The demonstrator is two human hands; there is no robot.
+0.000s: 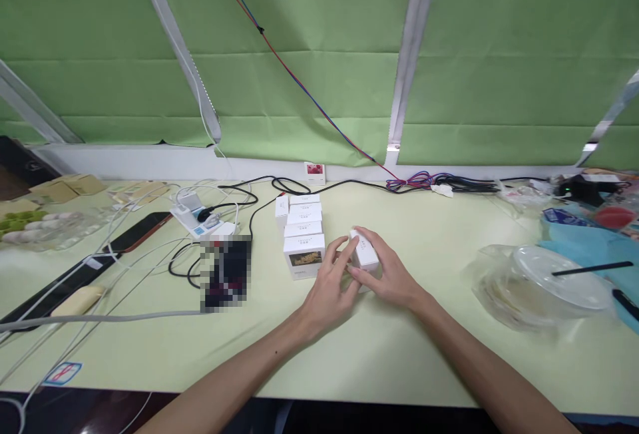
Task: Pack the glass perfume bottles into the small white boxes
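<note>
On the table [414, 361], 4 boxes [303, 229] are standing in a row, seemingly done; just right of them, left hand [327, 294] and right hand [389, 271] are holding 1 box [366, 255], apparently unfinished.

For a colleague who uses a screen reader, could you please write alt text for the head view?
A person's right hand holds a small white box at a pale table, the left hand close beside it. A row of white boxes stands just to the left, with cables further left and a lidded container at the right.
</note>
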